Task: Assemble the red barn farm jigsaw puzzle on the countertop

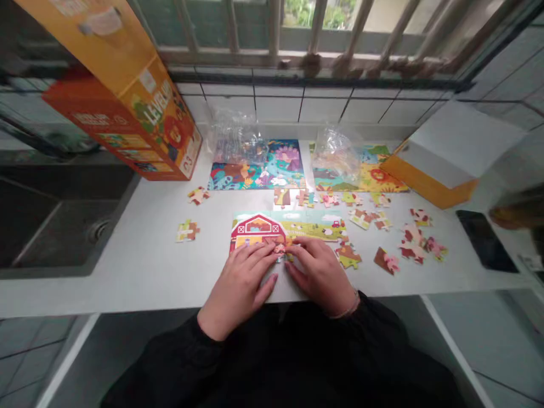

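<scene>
Head view, left to right: a dark sink is set into the white counter, with an orange puzzle box tipped above it. Two loose puzzle pieces lie nearby. At the counter's front edge, a partly assembled farm puzzle with a red barn is pressed under both hands. The left hand is laid flat, fingers spread, grasping nothing. The right hand is likewise laid flat and touches it at the fingertips. Scattered pieces are spread to the right, before a white box lid.
</scene>
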`<state>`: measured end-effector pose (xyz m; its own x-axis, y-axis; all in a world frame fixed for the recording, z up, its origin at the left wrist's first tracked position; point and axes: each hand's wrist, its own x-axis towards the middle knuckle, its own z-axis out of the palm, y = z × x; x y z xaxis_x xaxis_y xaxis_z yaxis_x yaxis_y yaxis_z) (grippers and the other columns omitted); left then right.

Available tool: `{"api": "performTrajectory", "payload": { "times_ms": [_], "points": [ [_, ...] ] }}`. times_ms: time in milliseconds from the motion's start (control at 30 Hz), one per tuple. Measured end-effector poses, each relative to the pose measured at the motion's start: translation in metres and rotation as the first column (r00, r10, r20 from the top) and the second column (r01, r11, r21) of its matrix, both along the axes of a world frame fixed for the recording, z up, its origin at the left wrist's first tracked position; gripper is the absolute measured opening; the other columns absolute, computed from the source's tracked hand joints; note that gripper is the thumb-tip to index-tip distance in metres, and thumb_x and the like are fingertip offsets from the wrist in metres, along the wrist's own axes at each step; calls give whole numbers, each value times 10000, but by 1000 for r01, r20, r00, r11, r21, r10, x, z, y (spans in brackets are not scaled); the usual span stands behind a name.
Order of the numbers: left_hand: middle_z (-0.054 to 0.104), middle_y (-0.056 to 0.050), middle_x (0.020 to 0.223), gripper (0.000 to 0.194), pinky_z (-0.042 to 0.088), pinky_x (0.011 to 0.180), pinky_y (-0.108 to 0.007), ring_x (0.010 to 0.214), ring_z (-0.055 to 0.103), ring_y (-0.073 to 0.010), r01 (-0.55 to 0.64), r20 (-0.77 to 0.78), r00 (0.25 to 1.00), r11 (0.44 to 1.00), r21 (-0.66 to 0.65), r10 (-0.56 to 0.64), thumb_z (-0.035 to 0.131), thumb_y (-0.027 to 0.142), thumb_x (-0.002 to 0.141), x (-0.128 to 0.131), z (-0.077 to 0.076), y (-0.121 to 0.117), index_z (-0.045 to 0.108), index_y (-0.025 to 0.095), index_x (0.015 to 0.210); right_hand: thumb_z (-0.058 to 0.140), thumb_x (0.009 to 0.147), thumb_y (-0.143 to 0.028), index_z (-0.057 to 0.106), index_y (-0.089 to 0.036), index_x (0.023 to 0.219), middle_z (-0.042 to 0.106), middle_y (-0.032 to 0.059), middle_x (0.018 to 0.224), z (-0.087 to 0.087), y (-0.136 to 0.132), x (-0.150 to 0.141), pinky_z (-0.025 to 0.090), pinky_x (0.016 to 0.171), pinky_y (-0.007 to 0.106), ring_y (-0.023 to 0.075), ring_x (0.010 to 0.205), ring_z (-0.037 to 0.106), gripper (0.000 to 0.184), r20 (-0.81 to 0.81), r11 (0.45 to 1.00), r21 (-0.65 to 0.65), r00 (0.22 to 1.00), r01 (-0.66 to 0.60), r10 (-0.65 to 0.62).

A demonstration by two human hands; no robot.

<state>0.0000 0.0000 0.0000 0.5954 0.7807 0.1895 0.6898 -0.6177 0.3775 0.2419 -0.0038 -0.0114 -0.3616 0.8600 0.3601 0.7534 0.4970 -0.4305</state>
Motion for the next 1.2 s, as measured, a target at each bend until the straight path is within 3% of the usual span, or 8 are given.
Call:
{"api": "performTrajectory", "payload": {
  "times_ms": [133,267,367,433,500,633,767,1200],
  "points": [
    [590,-68,1657,447,439,1264,-579,1520,533,-314,-13,11,1000,1000,11,13,605,301,1082,1,1,0,610,251,1526,675,1045,-193,701,-216,1115,730,114,1174,3,-1,2,584,963,475,289,1105,670,78,-67,997,71,998,-6,11],
    [607,-70,1641,427,458,1246,-564,1503,552,-305,-17,15,1000,1000,14,17,609,297,1080,1,3,0,629,256,1505,688,1038,-188,687,-234,1060,732,80,1061,6,-13,11,559,953,457,273,1026,658,51,-64,992,112,996,62,-55],
    [613,-78,1634,441,459,1245,-572,1497,557,-310,-22,19,1000,999,24,22,628,292,1066,0,2,0,637,256,1506,704,1036,-255,695,-227,1139,729,116,1180,5,-26,31,514,1034,513,316,1127,650,107,32,961,126,967,247,-253],
    [619,-85,1627,450,454,1251,-583,1498,559,-316,-24,25,999,999,30,23,642,285,1055,0,1,0,646,259,1504,722,1030,-371,677,-205,1231,706,166,1292,2,-34,48,484,1066,563,365,1197,629,265,107,903,121,899,412,-424],
    [629,-92,1615,450,455,1249,-592,1491,567,-324,-24,34,999,999,36,23,651,279,1048,0,0,0,656,260,1497,723,1019,-489,648,-188,1276,709,185,1295,1,-39,65,477,1063,577,387,1196,623,403,164,859,88,843,504,-512],
    [644,-97,1598,434,466,1238,-592,1469,589,-331,-21,35,999,999,46,20,644,279,1051,0,0,1,662,251,1484,687,1032,-523,640,-218,1245,751,135,1173,3,-43,86,483,1003,526,378,1153,634,375,225,844,17,820,537,-526],
    [632,-97,1608,434,477,1222,-581,1445,601,-330,-20,-2,1000,999,49,20,613,292,1070,0,1,0,643,240,1500,672,1040,-500,639,-230,1225,755,114,1151,6,-42,90,481,970,492,356,1107,646,328,229,844,-5,822,537,-522],
    [691,-101,1531,361,521,1132,-549,1349,651,-327,-36,-24,999,993,113,39,623,281,1071,-23,0,-10,684,221,1421,668,1039,-511,649,-209,1179,753,120,1085,0,-43,102,494,929,472,334,1035,648,333,206,845,14,825,535,-526]
  ]
}}
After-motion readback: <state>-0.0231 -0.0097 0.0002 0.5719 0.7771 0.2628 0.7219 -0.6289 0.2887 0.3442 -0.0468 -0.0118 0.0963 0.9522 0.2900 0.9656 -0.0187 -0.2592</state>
